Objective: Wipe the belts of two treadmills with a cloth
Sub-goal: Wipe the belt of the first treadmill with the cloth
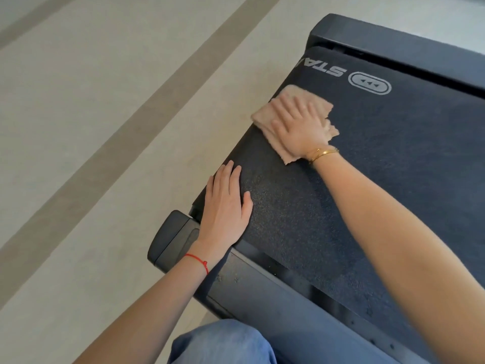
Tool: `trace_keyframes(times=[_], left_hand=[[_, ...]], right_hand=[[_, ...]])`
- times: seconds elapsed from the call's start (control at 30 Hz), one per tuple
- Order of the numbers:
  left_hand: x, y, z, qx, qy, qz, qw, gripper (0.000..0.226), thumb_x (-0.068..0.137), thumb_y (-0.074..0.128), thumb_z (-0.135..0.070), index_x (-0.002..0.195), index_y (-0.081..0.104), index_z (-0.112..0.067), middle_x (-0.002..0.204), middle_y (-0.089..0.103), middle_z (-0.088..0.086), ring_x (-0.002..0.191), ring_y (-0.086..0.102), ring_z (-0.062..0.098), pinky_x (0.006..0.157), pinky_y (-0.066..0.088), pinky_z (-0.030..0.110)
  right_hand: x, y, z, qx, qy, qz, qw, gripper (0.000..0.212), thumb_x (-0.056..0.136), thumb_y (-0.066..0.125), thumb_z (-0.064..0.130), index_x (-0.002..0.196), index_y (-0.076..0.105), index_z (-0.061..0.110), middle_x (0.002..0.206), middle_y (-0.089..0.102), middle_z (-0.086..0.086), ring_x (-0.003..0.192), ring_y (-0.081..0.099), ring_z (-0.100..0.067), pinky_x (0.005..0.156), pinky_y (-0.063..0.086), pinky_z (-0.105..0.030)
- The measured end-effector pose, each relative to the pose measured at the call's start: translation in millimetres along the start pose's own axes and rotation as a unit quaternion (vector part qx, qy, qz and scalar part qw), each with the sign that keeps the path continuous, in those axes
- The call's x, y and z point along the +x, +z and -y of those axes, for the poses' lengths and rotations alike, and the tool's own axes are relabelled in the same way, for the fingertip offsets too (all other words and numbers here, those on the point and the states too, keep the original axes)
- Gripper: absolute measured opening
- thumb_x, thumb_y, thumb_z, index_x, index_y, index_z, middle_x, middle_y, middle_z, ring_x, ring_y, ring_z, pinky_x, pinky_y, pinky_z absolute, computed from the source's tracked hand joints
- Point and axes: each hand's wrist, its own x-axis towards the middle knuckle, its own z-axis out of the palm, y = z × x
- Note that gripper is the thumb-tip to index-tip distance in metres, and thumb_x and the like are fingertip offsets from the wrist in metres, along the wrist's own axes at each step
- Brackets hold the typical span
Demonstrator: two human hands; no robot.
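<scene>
A dark treadmill belt (380, 158) with a grey logo fills the right half of the view. A folded beige cloth (265, 114) lies on the belt near its rear end. My right hand (299, 122) presses flat on the cloth with straight, spread fingers. My left hand (225, 206) rests flat on the belt's rear edge, nearer to me, fingers straight and holding nothing. Only this one treadmill is visible.
The treadmill's black side rail (275, 290) runs along the near side, with a rounded end cap (173, 237) at the rear corner. Light floor with darker stripes (105, 143) spreads to the left. My knee in blue jeans (223, 342) is at the bottom.
</scene>
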Motion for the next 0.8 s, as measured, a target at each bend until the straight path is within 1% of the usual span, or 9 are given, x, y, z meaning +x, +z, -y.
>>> trace_keyframes(times=[0.1,0.2,0.33,0.4,0.47,0.53,0.57,0.73,0.8], left_hand=[[0,-1,-1,-0.003,-0.003,0.002,1.000,0.054,0.103,0.035,-0.029,0.152,0.027,-0.008,0.161,0.023,0.010,0.149,0.020,0.023,0.123,0.016,0.045],[-1,-2,-2,-0.005,-0.003,0.000,1.000,0.054,0.103,0.036,-0.028,0.152,0.028,-0.007,0.160,0.024,0.011,0.149,0.021,0.024,0.122,0.019,0.047],[-2,-2,-3,-0.007,0.006,-0.002,1.000,0.054,0.102,0.036,-0.030,0.150,0.030,-0.007,0.158,0.028,0.013,0.148,0.024,0.026,0.121,0.022,0.048],[-1,-2,-3,-0.004,0.005,0.001,1.000,0.055,0.102,0.034,-0.032,0.150,0.030,-0.007,0.158,0.027,0.013,0.148,0.024,0.026,0.121,0.022,0.048],[-1,-3,-4,-0.001,0.004,0.003,1.000,0.055,0.102,0.034,-0.033,0.150,0.030,-0.007,0.159,0.027,0.013,0.148,0.024,0.027,0.121,0.021,0.048],[-1,-3,-5,0.007,0.007,0.005,1.000,0.054,0.102,0.034,-0.032,0.150,0.030,-0.007,0.158,0.027,0.014,0.147,0.025,0.028,0.121,0.022,0.049],[-1,-4,-6,0.011,0.012,0.008,1.000,0.054,0.102,0.034,-0.031,0.150,0.030,-0.006,0.159,0.027,0.014,0.148,0.024,0.028,0.121,0.022,0.050],[-4,-5,-9,0.029,0.076,0.026,0.996,0.051,0.104,0.035,-0.026,0.151,0.031,-0.007,0.160,0.026,0.013,0.150,0.020,0.029,0.120,0.020,0.054],[-6,-7,-9,0.031,0.087,0.033,0.995,0.051,0.104,0.034,-0.026,0.152,0.030,-0.008,0.161,0.024,0.012,0.150,0.017,0.029,0.121,0.017,0.055]], right_hand=[[-26,0,3,0.021,0.024,-0.013,0.999,0.058,0.106,0.016,0.048,0.159,0.009,0.025,0.167,0.005,0.000,0.153,0.000,-0.028,0.123,-0.001,-0.049],[-91,10,24,0.013,-0.044,-0.007,0.999,0.059,0.105,0.016,0.049,0.159,0.010,0.026,0.166,0.007,0.001,0.153,0.000,-0.026,0.123,0.001,-0.051],[-171,18,15,-0.003,-0.096,0.021,0.995,0.059,0.104,0.015,0.053,0.159,0.010,0.032,0.166,0.006,0.008,0.153,-0.002,-0.018,0.124,-0.004,-0.042],[-182,11,-13,-0.015,-0.041,0.003,0.999,0.058,0.104,0.015,0.054,0.158,0.015,0.032,0.165,0.009,0.008,0.153,0.004,-0.021,0.124,-0.002,-0.041],[-178,3,-35,-0.001,0.070,-0.020,0.997,0.058,0.104,0.017,0.050,0.158,0.018,0.029,0.165,0.012,0.005,0.153,0.007,-0.025,0.124,0.001,-0.044],[-174,0,-35,0.014,0.155,-0.026,0.987,0.057,0.105,0.020,0.047,0.159,0.014,0.028,0.166,0.007,0.004,0.153,0.003,-0.027,0.123,0.000,-0.048],[-177,1,-25,0.010,0.163,-0.028,0.986,0.057,0.105,0.020,0.046,0.159,0.013,0.027,0.166,0.007,0.002,0.153,0.002,-0.028,0.123,0.000,-0.049],[-249,22,31,-0.011,-0.006,-0.003,1.000,0.057,0.105,0.017,0.049,0.158,0.016,0.028,0.166,0.010,0.004,0.153,0.004,-0.024,0.123,0.000,-0.047],[-277,22,27,-0.003,-0.020,0.015,1.000,0.057,0.105,0.017,0.052,0.158,0.013,0.032,0.166,0.006,0.009,0.153,0.001,-0.019,0.124,-0.002,-0.043]])
